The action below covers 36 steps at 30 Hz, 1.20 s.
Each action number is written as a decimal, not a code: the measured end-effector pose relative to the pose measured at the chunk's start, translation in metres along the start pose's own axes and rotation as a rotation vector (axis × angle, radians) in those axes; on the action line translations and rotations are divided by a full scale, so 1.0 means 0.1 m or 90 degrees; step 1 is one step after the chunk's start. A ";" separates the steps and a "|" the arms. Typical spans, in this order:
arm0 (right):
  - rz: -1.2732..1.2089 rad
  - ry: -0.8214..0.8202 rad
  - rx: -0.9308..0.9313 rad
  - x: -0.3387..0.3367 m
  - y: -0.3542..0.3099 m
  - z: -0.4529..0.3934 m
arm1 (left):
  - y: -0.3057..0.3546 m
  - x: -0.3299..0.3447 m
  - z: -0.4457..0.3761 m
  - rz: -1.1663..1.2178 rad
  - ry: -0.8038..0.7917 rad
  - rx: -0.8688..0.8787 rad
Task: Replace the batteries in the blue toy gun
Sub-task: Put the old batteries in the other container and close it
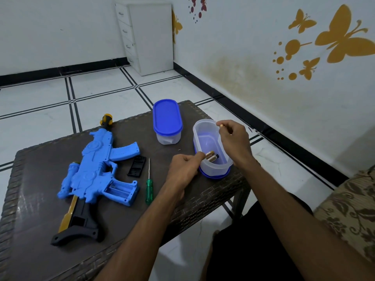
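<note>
The blue toy gun (95,167) lies on the left of the dark table (50,230), its battery bay (119,189) open and empty. The black bay cover (137,166) lies beside it, with a green screwdriver (149,189) next to that. An open clear container (211,151) stands on its blue lid at the right. My left hand (182,169) holds two batteries (211,156) just over the container's near rim. My right hand (233,140) pinches one battery (222,125) above the far rim.
A second clear container with a blue lid on (167,120) stands behind the open one. The table's right edge runs just past the open container. A patterned cushion (349,209) is at the right, and a white drawer cabinet (146,35) stands in the far corner.
</note>
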State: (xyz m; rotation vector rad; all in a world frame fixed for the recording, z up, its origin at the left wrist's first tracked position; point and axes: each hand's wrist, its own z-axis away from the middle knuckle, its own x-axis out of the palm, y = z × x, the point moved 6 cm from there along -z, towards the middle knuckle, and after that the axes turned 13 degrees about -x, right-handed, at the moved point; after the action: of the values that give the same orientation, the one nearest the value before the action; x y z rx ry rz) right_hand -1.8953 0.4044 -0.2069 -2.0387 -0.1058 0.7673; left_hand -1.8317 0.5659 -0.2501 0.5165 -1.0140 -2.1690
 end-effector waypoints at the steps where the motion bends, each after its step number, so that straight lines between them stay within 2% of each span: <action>1: -0.006 0.006 0.005 0.00 0.00 0.00 | 0.00 0.00 0.00 0.004 -0.004 -0.004; 10: -0.166 0.038 0.079 0.17 0.01 0.01 | 0.00 -0.08 0.02 0.092 -0.006 -0.012; 16: -0.205 0.016 0.080 0.29 -0.07 -0.02 | 0.06 -0.16 0.05 0.121 0.011 -0.020; 21: -0.169 0.007 0.063 0.25 -0.07 -0.05 | 0.06 -0.15 0.06 0.083 0.000 -0.013; 30: -0.120 0.025 -0.016 0.06 -0.16 -0.01 | 0.07 -0.14 0.06 -0.034 0.049 0.007; 36: -0.043 -0.034 -0.195 0.08 -0.57 0.01 | 0.15 -0.42 0.19 -0.039 0.099 0.119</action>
State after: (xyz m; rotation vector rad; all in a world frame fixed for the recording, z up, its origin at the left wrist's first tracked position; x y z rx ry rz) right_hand -1.8769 0.4407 -0.1656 -2.2889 -0.3384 0.8023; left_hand -1.8079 0.5988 -0.2240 0.7994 -1.1338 -2.0605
